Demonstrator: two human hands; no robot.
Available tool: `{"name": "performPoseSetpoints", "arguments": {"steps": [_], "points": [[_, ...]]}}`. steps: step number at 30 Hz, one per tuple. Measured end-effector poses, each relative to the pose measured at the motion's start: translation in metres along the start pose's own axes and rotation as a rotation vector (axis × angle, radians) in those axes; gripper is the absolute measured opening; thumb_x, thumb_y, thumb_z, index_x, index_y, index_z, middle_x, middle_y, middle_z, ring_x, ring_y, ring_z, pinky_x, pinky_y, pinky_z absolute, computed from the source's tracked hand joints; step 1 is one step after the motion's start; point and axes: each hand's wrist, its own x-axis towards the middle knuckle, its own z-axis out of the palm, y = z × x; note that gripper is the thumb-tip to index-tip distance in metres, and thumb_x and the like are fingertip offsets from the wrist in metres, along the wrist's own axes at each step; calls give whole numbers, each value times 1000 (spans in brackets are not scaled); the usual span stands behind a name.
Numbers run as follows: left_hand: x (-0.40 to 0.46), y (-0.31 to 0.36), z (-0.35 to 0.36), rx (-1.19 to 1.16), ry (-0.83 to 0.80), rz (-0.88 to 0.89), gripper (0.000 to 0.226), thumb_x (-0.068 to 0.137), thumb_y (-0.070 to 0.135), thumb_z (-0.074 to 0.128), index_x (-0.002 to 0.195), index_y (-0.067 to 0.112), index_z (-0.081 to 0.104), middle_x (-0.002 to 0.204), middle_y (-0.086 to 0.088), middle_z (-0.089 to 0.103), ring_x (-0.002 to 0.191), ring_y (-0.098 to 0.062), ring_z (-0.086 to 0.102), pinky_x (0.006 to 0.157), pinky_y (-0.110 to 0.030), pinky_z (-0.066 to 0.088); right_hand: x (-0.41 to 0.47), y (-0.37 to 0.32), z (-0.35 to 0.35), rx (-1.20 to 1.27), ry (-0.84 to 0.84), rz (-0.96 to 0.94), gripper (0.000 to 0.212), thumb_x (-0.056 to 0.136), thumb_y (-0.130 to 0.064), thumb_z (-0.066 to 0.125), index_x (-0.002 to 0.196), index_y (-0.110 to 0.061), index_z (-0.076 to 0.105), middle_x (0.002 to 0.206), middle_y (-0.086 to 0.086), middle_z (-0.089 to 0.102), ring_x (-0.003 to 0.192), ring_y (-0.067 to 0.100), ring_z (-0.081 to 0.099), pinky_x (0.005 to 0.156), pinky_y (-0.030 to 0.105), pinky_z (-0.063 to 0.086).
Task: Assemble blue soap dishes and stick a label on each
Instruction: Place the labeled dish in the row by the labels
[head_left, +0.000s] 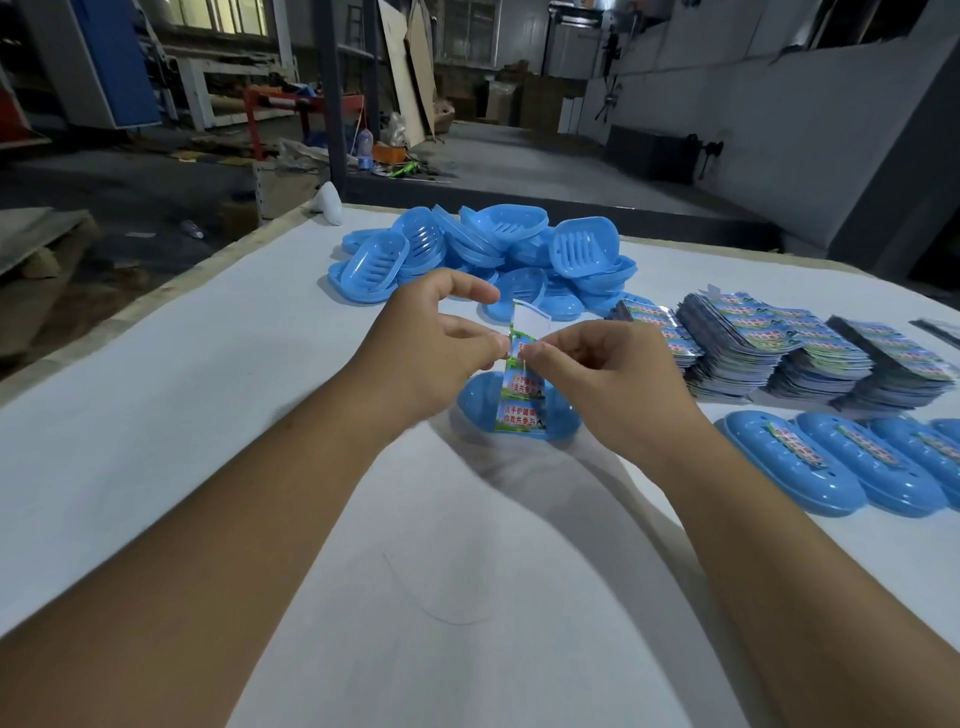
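Two forearms reach up from the bottom corners of the frame and meet just above its middle, over a white table (156, 415). The left hand (436, 343) and the right hand (597, 374) both pinch a label strip (519, 395) between thumb and forefinger at the same spot — their fingertips almost touch there. The other fingers of the left hand are curled loosely above the pinch; those of the right hand are folded toward the palm. The strip hangs upright, printed with coloured panels and lettering, and its top end shows a white flap (532, 317) turned away from the printed face. Directly behind and below the strip lies a closed blue soap dish (561, 423), partly hidden by the hands; whether the strip's lower end touches it cannot be told. At the right edge, lower than the hands, a row of labelled soap dishes (831, 467) lies side by side. Above that row, in the right middle of the frame, stacks of label sheets (779, 348) are fanned along the table. Farther back, in the upper centre — a loose pile of blue dish parts (478, 249), several showing slotted bottoms.
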Motion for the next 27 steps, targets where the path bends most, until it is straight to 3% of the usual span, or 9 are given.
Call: {"name": "performPoseSetpoints", "arguments": {"steps": [2, 5, 9, 13, 19, 23, 27], "points": [[0, 0, 2, 7, -9, 25, 32, 87, 19, 78, 103, 39, 59, 78, 15, 77, 76, 3, 71, 66, -17, 48, -2, -2, 0, 40, -5, -16, 23, 87, -36, 78, 70, -22, 76, 50, -16, 61, 45, -1, 49, 46, 10, 35], [0, 1, 4, 23, -8, 44, 32, 88, 20, 78, 102, 40, 58, 77, 17, 76, 70, 5, 69, 56, -11, 45, -2, -4, -2, 65, -12, -11, 23, 86, -40, 79, 70, -23, 79, 55, -12, 66, 49, -1, 51, 47, 11, 38], [0, 0, 5, 53, 10, 45, 31, 87, 23, 78, 102, 42, 57, 78, 19, 76, 76, 3, 70, 64, -20, 48, -2, -6, -2, 71, -27, 27, 18, 85, -37, 79, 72, -24, 81, 67, -3, 74, 58, 1, 59, 53, 14, 46], [-1, 1, 3, 62, 27, 39, 31, 87, 21, 78, 99, 40, 57, 74, 19, 75, 59, 5, 65, 45, -10, 42, 0, -6, -4, 80, -7, 70, 20, 86, -27, 77, 67, -21, 79, 64, -6, 72, 53, -1, 55, 51, 13, 45], [3, -3, -5, 245, 129, 25, 27, 87, 16, 65, 96, 38, 52, 72, 12, 72, 66, -5, 63, 55, -26, 49, 2, -4, -7, 66, -10, 137, 24, 85, -30, 76, 68, -13, 77, 76, 17, 70, 60, 12, 52, 59, 31, 43], [6, -8, -8, 418, 160, 6, 26, 89, 12, 56, 103, 33, 49, 73, 9, 65, 73, -6, 61, 56, -26, 42, 4, -2, -9, 96, -46, 182, 23, 83, -31, 76, 65, -18, 77, 65, -3, 70, 58, 6, 56, 59, 27, 45], [9, -11, -16, 522, 171, -94, 27, 86, 14, 54, 106, 30, 46, 91, 5, 66, 86, -14, 61, 62, -31, 44, 4, -2, -12, 115, -71, 224, 24, 81, -33, 77, 66, -15, 77, 65, -6, 70, 58, 7, 55, 59, 28, 45]]}}
